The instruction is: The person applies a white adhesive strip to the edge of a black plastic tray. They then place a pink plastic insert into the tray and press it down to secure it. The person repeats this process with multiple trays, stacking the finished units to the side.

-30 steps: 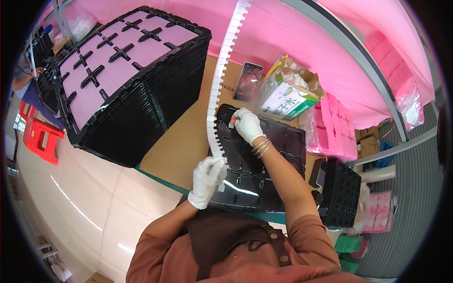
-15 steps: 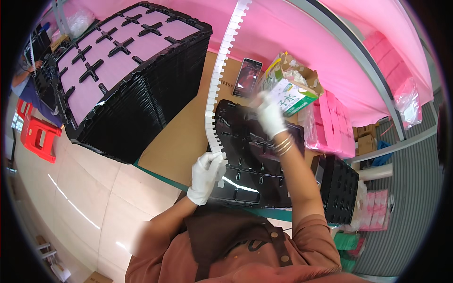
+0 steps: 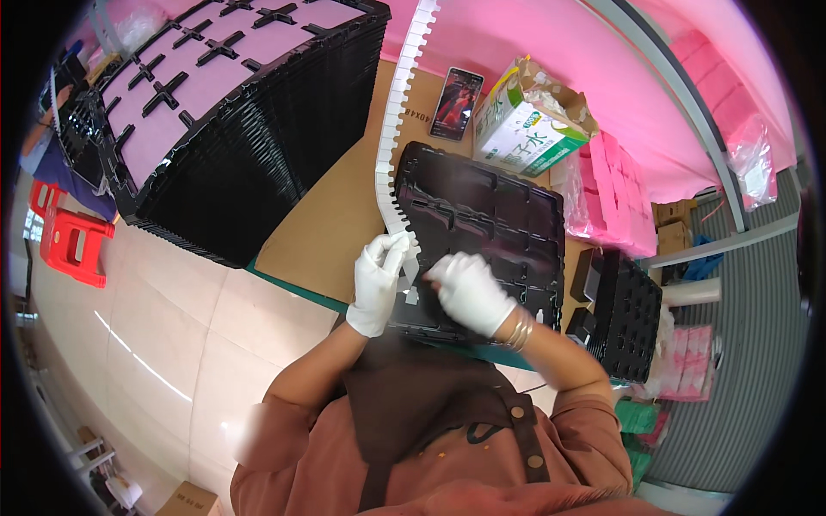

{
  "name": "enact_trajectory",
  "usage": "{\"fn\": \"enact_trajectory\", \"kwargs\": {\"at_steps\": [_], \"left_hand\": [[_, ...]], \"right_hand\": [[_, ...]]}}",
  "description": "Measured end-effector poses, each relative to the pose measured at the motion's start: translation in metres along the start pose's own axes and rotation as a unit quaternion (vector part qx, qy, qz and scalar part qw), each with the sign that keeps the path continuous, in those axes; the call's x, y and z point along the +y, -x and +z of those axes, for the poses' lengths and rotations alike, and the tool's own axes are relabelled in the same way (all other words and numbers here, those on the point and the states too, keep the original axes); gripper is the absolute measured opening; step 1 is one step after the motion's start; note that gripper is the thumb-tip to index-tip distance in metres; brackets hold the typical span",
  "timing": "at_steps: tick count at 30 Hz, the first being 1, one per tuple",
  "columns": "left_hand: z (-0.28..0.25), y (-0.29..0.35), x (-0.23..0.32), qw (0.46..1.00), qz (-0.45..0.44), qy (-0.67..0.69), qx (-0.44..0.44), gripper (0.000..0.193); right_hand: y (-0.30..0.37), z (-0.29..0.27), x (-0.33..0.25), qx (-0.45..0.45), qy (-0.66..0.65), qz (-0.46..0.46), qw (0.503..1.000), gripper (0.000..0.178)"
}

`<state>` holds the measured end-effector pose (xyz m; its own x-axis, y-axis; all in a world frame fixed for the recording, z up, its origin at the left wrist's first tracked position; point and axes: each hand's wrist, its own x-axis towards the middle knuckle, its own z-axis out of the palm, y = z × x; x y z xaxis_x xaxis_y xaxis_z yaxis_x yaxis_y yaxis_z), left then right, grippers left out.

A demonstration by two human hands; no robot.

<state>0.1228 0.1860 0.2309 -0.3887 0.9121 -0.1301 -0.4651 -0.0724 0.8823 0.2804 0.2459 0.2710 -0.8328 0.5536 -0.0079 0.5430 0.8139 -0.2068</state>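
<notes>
My left hand point(image 3: 376, 288), in a white glove, pinches the lower end of a long white strip point(image 3: 391, 142) with a notched edge. The strip runs up and away past the far edge of the table. Below the pinch hangs a short pale flap point(image 3: 409, 273). To its right my right hand point(image 3: 471, 294), gloved with fingertips showing, is closed over a black plastic tray point(image 3: 482, 219). Whatever it holds, if anything, cannot be made out. The tray lies flat in front of me, divided into shallow compartments.
A tall stack of black trays point(image 3: 249, 146) with pink sheets stands at the left. A phone point(image 3: 456, 103), an open carton point(image 3: 533, 129) and pink packs point(image 3: 611, 193) sit behind the tray. More black trays point(image 3: 632, 318) are on the right. A red stool point(image 3: 77, 245) stands on the floor.
My right hand has come from beside the carton, back and down toward my left hand. My left hand keeps its pinch on the strip. The view has shifted slightly.
</notes>
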Motion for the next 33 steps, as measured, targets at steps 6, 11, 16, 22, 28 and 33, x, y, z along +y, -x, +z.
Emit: {"fn": "enact_trajectory", "kwargs": {"at_steps": [6,11,16,22,28,33], "left_hand": [[-0.003,-0.001,-0.001,1.000,0.003,0.017,0.002,0.018],[-0.003,-0.002,-0.004,1.000,0.016,0.015,-0.004,0.019],[-0.005,-0.002,0.000,1.000,-0.005,0.020,-0.005,0.017],[-0.005,-0.001,-0.003,0.999,-0.005,0.038,-0.008,0.016],[-0.004,-0.001,-0.003,0.999,0.000,0.030,-0.011,0.017],[-0.003,-0.002,-0.002,1.000,0.010,-0.011,0.001,0.021]], "right_hand": [[0.005,0.036,-0.018,0.084,-0.164,0.020,0.983,0.022],[0.007,0.025,-0.029,0.052,-0.326,0.232,0.915,0.008],[-0.002,0.037,-0.029,0.057,-0.206,0.144,0.966,0.013],[-0.002,0.045,-0.028,0.103,-0.177,0.105,0.973,0.009],[0.010,0.038,-0.023,0.078,-0.233,0.060,0.967,0.011],[-0.026,-0.035,0.030,0.210,-0.276,0.158,0.925,0.016]]}}
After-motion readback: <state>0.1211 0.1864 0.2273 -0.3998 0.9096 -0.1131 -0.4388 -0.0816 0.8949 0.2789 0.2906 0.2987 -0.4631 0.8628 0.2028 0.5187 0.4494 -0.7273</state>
